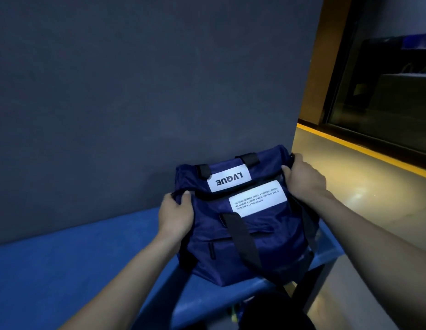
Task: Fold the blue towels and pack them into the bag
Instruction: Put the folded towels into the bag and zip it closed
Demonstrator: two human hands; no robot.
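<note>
A navy blue bag point(250, 236) with black straps and two white labels stands on the right end of the blue table point(64, 270), against the dark wall. My left hand point(175, 214) grips the bag's top edge at its left end. My right hand point(304, 179) grips the top edge at its right end. The bag's mouth looks drawn together between my hands. No towel shows outside the bag, and its inside is hidden.
A dark grey wall point(135, 91) rises right behind the table. The table ends just right of the bag, where a lit floor point(361, 210) with a yellow stripe runs past a dark glass pane point(385, 91). A dark object point(278, 315) sits at the bottom edge.
</note>
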